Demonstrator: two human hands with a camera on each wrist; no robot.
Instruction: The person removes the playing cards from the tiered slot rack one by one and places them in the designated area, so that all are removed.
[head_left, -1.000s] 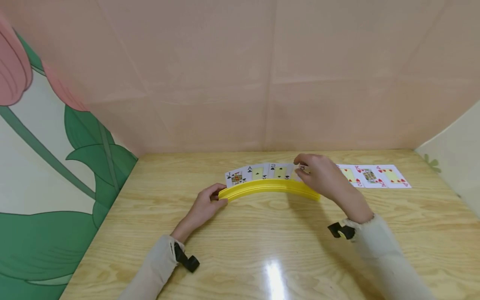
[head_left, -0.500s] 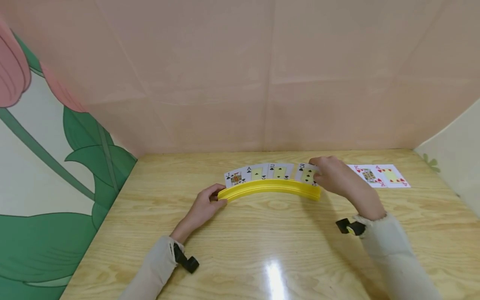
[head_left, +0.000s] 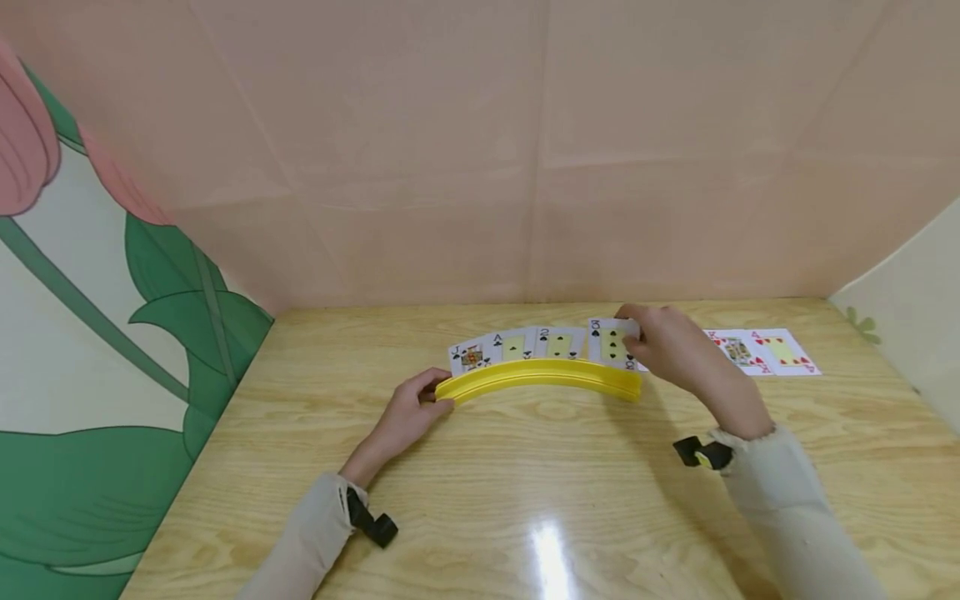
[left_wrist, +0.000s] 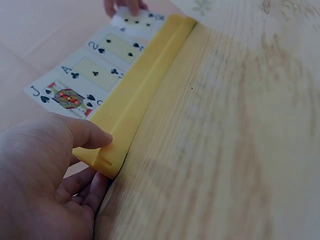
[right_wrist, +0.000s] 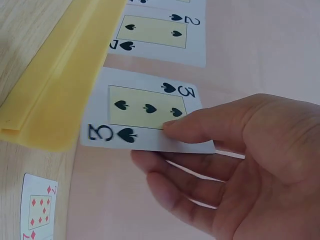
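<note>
My left hand point(head_left: 405, 417) grips the left end of a curved yellow playing card holder point(head_left: 540, 372), thumb along its front and fingers round the end. Standing in the holder are the jack of spades point(left_wrist: 65, 97), the ace of clubs point(left_wrist: 95, 74) and the two of spades point(left_wrist: 117, 47). At the holder's right end, my right hand point(head_left: 667, 354) pinches the three of spades point(right_wrist: 145, 107) by its side, thumb on the face and fingers behind. In the right wrist view the card's lower edge lies right at the holder's rim, a gap away from the two.
Red-suited cards lie face up in a row on the wooden table point(head_left: 510, 467) at the right, a king point(head_left: 738, 352) and a four of hearts point(head_left: 783, 352) among them. A seven of diamonds point(right_wrist: 40, 207) shows in the right wrist view. A pinkish wall point(head_left: 420, 167) stands behind.
My right hand has moved right from the holder's upper edge, uncovering the three of spades. Since half a second ago that card has shifted slightly up and left. My left hand stays put.
</note>
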